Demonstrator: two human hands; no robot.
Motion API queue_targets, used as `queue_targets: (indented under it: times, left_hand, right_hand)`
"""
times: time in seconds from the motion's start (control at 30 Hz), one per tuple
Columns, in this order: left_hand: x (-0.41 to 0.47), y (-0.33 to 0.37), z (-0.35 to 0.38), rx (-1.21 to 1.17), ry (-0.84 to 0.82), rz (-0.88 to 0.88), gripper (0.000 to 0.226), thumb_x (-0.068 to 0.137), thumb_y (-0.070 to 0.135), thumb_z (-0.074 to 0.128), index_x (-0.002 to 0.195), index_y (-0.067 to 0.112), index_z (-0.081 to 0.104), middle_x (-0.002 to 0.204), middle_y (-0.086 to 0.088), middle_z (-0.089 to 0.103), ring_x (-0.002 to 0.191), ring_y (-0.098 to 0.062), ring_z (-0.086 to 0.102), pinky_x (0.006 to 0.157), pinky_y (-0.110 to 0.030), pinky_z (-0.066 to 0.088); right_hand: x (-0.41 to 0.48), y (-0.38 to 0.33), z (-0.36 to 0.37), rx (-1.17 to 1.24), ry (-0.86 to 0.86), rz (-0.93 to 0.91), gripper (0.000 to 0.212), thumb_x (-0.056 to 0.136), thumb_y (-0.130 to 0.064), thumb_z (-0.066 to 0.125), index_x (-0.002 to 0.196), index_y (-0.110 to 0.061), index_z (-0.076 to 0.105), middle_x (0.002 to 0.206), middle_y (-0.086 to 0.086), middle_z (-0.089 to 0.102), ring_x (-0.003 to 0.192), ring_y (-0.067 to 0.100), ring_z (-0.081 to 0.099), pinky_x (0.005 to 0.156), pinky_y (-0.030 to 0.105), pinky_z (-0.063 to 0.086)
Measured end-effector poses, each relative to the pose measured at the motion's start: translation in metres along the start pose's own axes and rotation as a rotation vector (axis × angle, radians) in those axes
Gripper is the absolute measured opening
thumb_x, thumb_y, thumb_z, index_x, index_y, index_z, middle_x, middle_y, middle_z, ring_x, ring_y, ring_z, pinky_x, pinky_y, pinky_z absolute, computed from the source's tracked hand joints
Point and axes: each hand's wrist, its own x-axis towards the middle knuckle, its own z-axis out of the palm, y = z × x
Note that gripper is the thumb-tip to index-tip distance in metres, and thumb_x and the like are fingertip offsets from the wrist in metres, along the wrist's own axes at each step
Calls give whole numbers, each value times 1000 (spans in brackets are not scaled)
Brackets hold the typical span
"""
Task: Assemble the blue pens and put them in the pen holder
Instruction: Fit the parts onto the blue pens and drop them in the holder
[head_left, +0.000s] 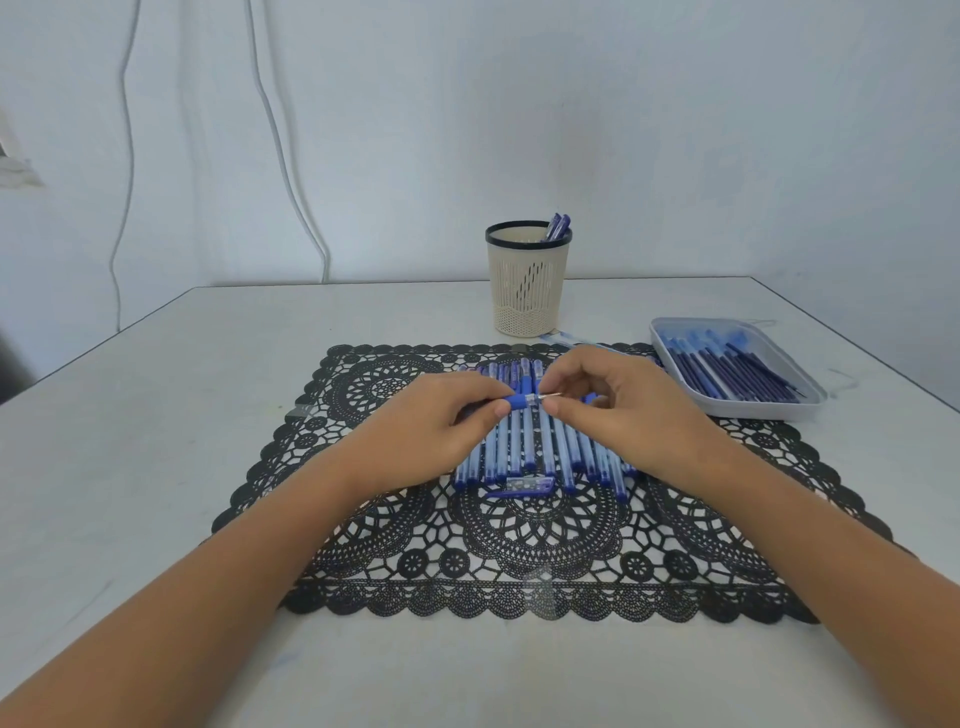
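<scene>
Pen holder (524, 291) looked like matt cream plastic with a slotted, mesh-like wall and a darker, shinier rim. Placemat (545, 545) was black openwork lace, kinda bumpy-looking. Table (156, 415) was smooth and matt, tray (753, 410) smooth pale plastic with a slight sheen. Pen barrels (519, 447) were see-through bluish plastic, and the pen (519, 400) above them had an opaque blue grip and a shiny metal tip.

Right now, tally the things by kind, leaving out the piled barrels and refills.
Pen holder: 1
Tray: 1
Black lace mat: 1
Pens standing in holder: 2
Held pen: 1
Loose cap: 1
Total: 7
</scene>
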Motion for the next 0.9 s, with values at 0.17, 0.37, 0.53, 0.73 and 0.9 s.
queue_targets:
  times: [0.17, 0.37, 0.53, 0.73, 0.9]
  left_hand:
    - [-1, -7, -3, -61, -28, -121, 22, 95, 28, 45, 107, 22, 63, 70, 13, 57, 61, -1, 49, 58, -10, 36]
    - [0, -13, -2, 29, 20, -146, 29, 96, 29, 43, 114, 18, 62, 86, 12, 61, 78, -2, 55, 64, -5, 36]
    - [0, -15, -1, 71, 34, -116, 28, 96, 29, 44, 113, 16, 62, 88, 12, 60, 78, -1, 54, 66, -6, 35]
    - [1, -13, 0, 87, 27, -86, 29, 96, 28, 43, 116, 17, 60, 88, 17, 55, 78, 9, 49, 67, -3, 34]
    - [0, -11, 0, 88, 30, -72, 29, 96, 29, 43, 116, 16, 61, 90, 14, 57, 80, 4, 52, 69, -5, 36]
  right_hand:
    - [2, 4, -5, 32, 35, -11, 19, 83, -13, 66, 81, -31, 61, 83, -10, 65, 78, -2, 59, 73, 14, 46]
    - [2, 9, -4, -16, -144, 117, 8, 83, -21, 67, 85, -27, 62, 87, -5, 66, 84, 9, 64, 79, 17, 51]
    - [-3, 0, 3, -181, -331, 22, 9, 85, -18, 65, 88, -26, 68, 77, -18, 63, 76, -7, 57, 64, 3, 41]
    - [-5, -1, 4, -232, -367, 7, 15, 86, -19, 63, 95, -30, 67, 82, -22, 61, 75, -8, 56, 68, 6, 43]
    - [-2, 0, -2, -235, -216, 54, 14, 91, -18, 54, 95, -26, 64, 76, -17, 58, 58, -6, 53, 54, 4, 41]
